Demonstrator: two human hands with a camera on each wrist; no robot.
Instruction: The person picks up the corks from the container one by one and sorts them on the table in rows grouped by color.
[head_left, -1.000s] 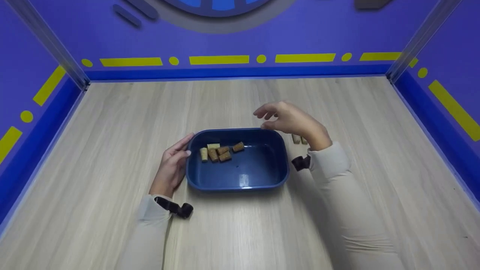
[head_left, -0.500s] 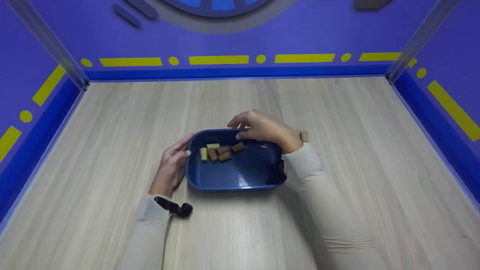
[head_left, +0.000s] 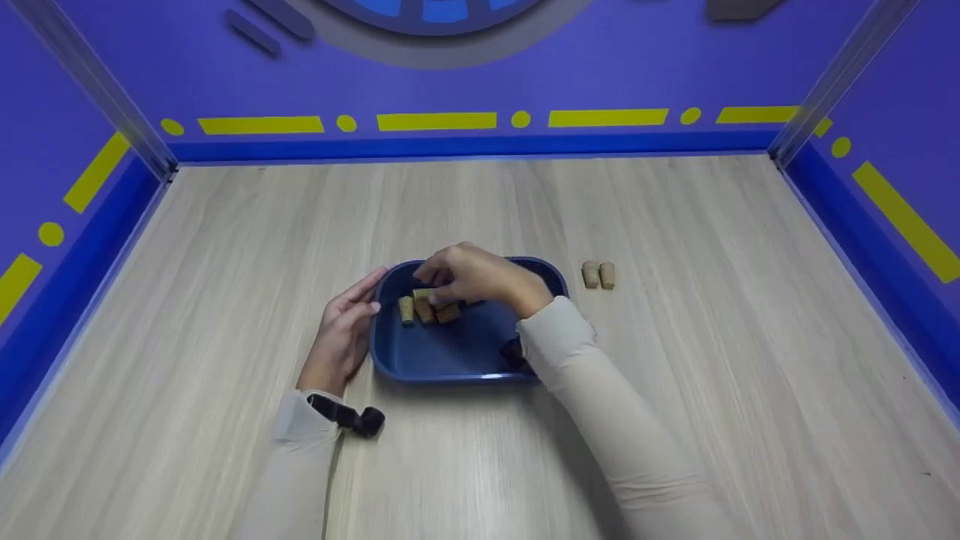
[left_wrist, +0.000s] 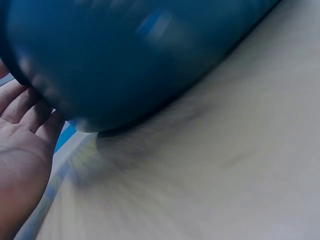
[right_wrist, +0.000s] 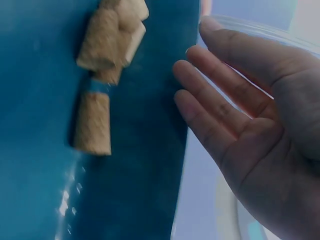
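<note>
You are steadying the tray (head_left: pixel 457 360) with your left hand (head_left: pixel 343 334), its fingers stretched along the outside of the left wall and the thumb at the rim. Your right hand (head_left: pixel 469 277) is over the far-left part of the tray, with its fingers loosely extended and apart from the thumb; in the right wrist view nothing is held between them. Below it, a cluster of corks lies inside the tray toward the far left: a pale cork (head_left: pixel 406 310) nearest the left wall, a brown cork (head_left: pixel 425 312) just right of it, and others partly hidden under your hand. You can't tell from the head view whether your thumb tip already touches one. On the table (head_left: pixel 675 360), right of the tray's far-right corner, two corks (head_left: pixel 598 275) sit side by side, well apart from your hands. The step in hand looks like reaching for a single cork in the cluster. The next move likely calls for you to lower your fingertips, settle on one cork and pinch it across its sides without dragging its neighbours, while your left hand stops the tray from sliding.
</note>
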